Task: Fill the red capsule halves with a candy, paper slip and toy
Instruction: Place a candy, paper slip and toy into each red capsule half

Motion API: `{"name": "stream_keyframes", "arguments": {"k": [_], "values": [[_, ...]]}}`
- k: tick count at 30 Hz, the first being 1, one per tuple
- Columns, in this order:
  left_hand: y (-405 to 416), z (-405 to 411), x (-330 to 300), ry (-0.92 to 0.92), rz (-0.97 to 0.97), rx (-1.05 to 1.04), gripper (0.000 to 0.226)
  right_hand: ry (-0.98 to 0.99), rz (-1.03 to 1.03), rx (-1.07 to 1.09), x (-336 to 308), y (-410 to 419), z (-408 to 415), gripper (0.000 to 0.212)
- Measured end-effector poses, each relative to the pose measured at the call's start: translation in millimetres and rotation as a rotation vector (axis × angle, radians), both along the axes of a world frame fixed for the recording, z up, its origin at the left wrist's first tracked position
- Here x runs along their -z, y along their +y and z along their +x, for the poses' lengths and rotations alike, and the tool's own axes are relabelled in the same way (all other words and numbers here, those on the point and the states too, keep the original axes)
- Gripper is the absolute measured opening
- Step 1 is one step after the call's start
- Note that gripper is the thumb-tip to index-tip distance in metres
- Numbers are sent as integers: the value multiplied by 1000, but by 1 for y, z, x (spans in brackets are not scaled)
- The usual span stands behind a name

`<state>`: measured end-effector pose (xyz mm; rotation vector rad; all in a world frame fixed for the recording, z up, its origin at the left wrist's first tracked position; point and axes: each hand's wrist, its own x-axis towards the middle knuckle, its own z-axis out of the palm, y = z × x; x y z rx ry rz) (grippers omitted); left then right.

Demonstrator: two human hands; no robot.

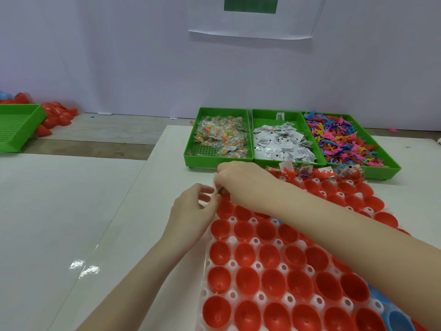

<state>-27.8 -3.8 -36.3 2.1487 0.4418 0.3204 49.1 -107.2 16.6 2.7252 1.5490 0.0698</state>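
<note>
Rows of open red capsule halves [270, 256] sit in a white holder tray [232, 295] in front of me. The far row [322, 174] holds candy, slips and toys. My left hand [193, 206] and right hand [241, 181] meet at the tray's far left corner, fingers curled, pinching a small dark item [219, 190] between them; what it is I cannot tell. Behind stand three green bins: wrapped candies [220, 136], paper slips [282, 143], colourful toys [343, 140].
Another green bin [16, 126] and a pile of loose red capsule halves [56, 115] lie at the far left. A blue capsule half [397, 321] sits at the tray's near right. White table sheets [59, 211] spread to the left. A wall rises behind.
</note>
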Motion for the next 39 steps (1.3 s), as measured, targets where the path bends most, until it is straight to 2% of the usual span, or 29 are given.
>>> {"name": "stream_keyframes", "arguments": {"k": [3,7,9,14,17,19,20,22,24,26,28,31,36,39], "values": [[-1,-3,-1,-18,118,-5,28,-21,26,24,2,1,0,23],[-4,-7,-4,11,352,-18,27,248,218,158,-1,-6,8,34],[-4,-6,-7,7,378,-19,28,352,264,167,-2,-11,11,37],[1,-4,-12,-15,401,-35,32,423,356,138,-20,-31,16,26],[6,-4,-14,-53,320,-62,29,413,690,223,-40,-62,35,6],[10,-2,-16,-86,222,-75,22,329,958,370,-47,-90,61,10],[12,1,-18,-110,182,-88,16,258,1029,473,-46,-105,75,11],[20,13,-22,-159,129,-127,14,113,1001,722,-35,-136,104,17],[30,32,-27,-184,101,-159,16,96,758,890,-18,-164,127,25],[38,54,-33,-200,95,-147,18,173,457,932,0,-182,140,43],[43,76,-37,-194,132,-92,19,222,284,909,12,-188,144,55],[43,106,-36,-103,257,21,26,181,317,888,19,-185,145,51],[36,134,-22,215,475,211,53,35,354,862,16,-182,142,29],[29,141,-19,252,518,193,51,48,590,830,14,-183,141,22]]}}
